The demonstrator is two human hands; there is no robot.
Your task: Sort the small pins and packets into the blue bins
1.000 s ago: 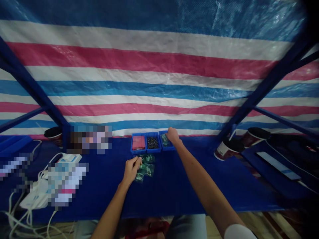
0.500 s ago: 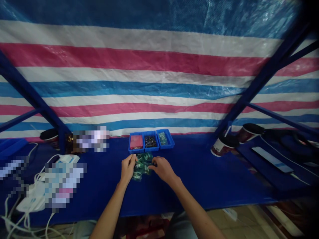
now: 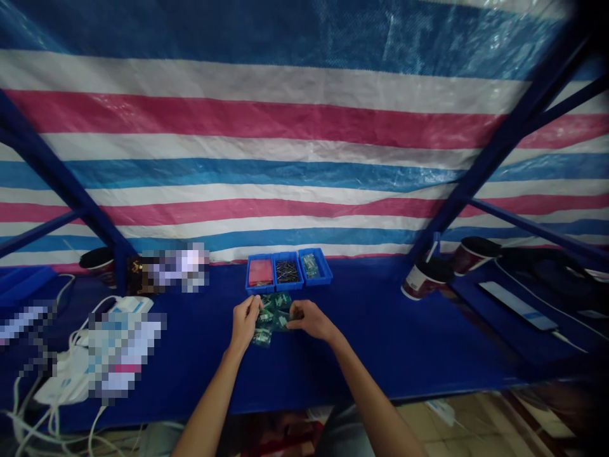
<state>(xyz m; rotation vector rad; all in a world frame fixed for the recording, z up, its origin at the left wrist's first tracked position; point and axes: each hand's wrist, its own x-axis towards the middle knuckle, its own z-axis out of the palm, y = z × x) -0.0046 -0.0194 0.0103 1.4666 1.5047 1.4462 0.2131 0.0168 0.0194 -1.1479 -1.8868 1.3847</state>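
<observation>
Several small green plastic bags [image 3: 273, 311] with light-coloured pieces inside lie together on the blue table [image 3: 371, 362]. My left hand [image 3: 244, 320] is at their left edge, its thumb and fingers pinched on a bag. At the right edge my right hand [image 3: 308, 318] has its fingertips closed on another bag. Just behind the bags stand three blue bins. The left bin [image 3: 252, 289] holds something flat and pink, the middle bin [image 3: 289, 285] holds many thin dark metal pieces, and the right bin [image 3: 325, 271] holds small clear bags.
White power strips [image 3: 66, 381] with tangled cables lie at the left. Dark cups [image 3: 423, 279] stand at the right, near a phone [image 3: 518, 306] on a cable. Blue metal posts [image 3: 457, 190] rise before a striped sheet.
My right hand has shifted slightly, and its fingers have closed in further on the bag at the right. My left hand stays nearly where it was. The view has tilted a little.
</observation>
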